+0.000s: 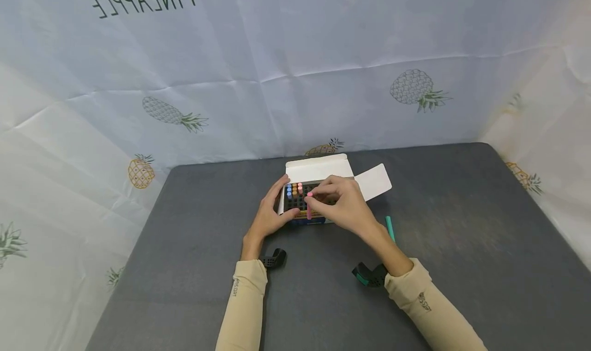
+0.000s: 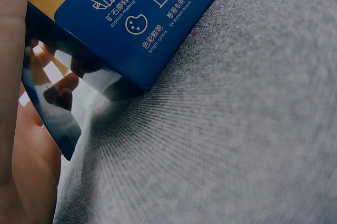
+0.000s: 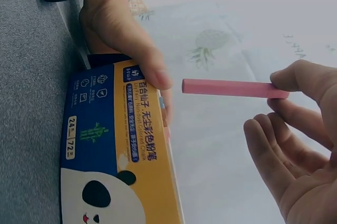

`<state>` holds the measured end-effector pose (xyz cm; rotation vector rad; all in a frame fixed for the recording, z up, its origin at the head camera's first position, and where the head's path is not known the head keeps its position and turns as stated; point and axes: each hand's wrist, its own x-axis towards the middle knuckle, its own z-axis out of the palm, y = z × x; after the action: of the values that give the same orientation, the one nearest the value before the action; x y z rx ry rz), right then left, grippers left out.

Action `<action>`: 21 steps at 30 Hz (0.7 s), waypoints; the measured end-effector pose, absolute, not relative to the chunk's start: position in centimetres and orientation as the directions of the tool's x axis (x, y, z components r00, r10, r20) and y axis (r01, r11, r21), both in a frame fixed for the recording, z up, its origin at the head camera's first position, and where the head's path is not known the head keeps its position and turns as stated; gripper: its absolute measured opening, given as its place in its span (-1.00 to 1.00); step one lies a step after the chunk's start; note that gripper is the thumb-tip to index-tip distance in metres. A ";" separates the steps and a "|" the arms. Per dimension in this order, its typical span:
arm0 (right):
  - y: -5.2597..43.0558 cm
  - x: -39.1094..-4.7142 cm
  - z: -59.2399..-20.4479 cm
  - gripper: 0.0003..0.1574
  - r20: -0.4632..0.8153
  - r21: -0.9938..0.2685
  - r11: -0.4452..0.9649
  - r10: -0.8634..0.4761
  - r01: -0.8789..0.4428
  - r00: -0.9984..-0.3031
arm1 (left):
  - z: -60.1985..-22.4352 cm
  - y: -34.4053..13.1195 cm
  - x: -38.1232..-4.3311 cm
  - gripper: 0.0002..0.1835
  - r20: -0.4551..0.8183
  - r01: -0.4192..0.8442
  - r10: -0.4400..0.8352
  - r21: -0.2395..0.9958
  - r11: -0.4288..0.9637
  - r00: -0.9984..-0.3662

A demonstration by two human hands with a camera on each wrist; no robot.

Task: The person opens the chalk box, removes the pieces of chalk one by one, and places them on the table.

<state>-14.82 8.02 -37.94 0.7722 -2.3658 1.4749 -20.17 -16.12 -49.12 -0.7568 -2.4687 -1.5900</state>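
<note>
As L grip [image 1: 269, 215] holds box [image 3: 100, 103], R grip [image 1: 345, 200] pinches pink chalk [image 3: 226, 88], long axis vert., pointing down.

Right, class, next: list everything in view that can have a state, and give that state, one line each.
Box: open, partly filled
Lid: open, folded back
Side flap: folded out
Pink chalk: held, out of the box
Boxed chalks: upright in slots
Green chalk: lying on the table
Left hand: gripping the box's left end
Right hand: pinching the pink chalk
Cloth: hanging, creased
</note>
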 end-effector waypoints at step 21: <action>11.5 -11.6 -38.3 -0.91 0.441 -0.712 0.440 -0.325 -0.547 -0.836 | -45.2 -15.2 -18.0 -0.13 0.313 0.428 0.341 0.836 0.343 -0.886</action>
<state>-11.59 11.55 -38.29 0.7588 -2.4542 1.3475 -18.00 -15.17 -45.20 -0.7189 -2.5055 -1.6008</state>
